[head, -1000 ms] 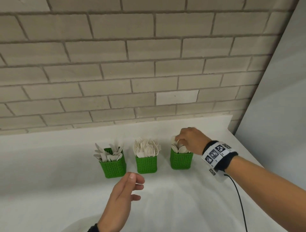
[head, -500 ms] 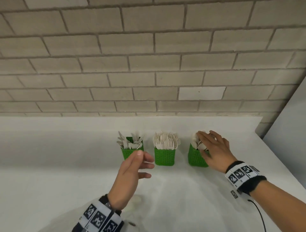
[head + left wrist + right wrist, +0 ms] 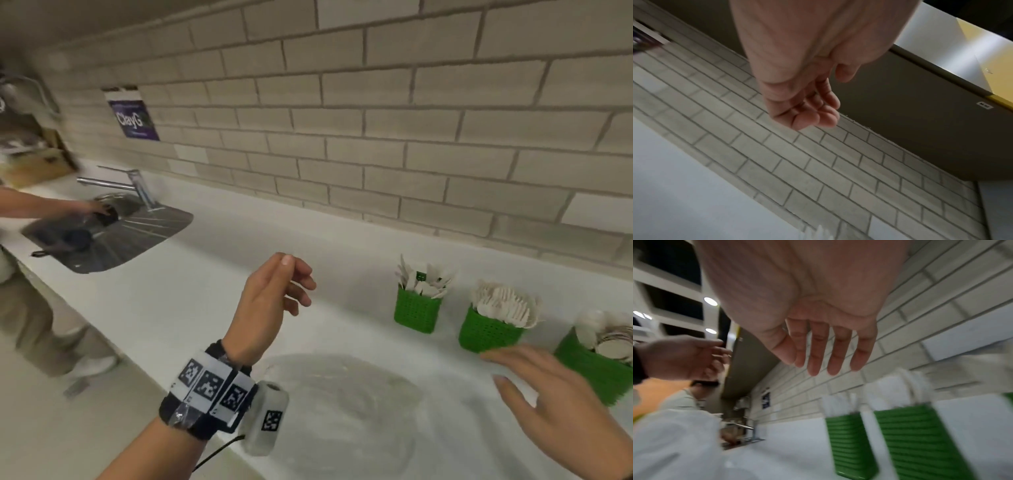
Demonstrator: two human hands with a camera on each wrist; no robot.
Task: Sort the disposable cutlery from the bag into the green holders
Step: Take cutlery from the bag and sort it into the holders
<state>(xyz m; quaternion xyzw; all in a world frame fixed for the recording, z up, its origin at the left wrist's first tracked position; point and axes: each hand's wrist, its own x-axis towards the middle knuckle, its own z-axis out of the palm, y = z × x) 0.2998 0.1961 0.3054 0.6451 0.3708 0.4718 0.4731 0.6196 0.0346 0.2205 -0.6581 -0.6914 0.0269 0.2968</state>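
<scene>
Three green holders stand in a row on the white counter at the right: the left holder [image 3: 416, 313] with white knives, the middle holder [image 3: 486, 331] packed with white forks, the right holder [image 3: 596, 371] with white spoons. My left hand [image 3: 274, 298] hovers over the counter left of them, fingers loosely curled, holding nothing. My right hand [image 3: 555, 401] floats flat in front of the middle and right holders with straight fingers [image 3: 830, 352], empty. A flattened clear plastic bag [image 3: 346, 407] lies on the counter between my hands.
A sink [image 3: 113, 233] with a tap [image 3: 113, 183] sits at the far left, where another person [image 3: 30, 298] stands with a hand in it. A purple sign [image 3: 132, 114] hangs on the brick wall. The counter edge runs diagonally at lower left.
The view has swung left, bringing the sink and another person in. My right hand has left the spoon holder and drawn back toward me; my left hand has risen slightly.
</scene>
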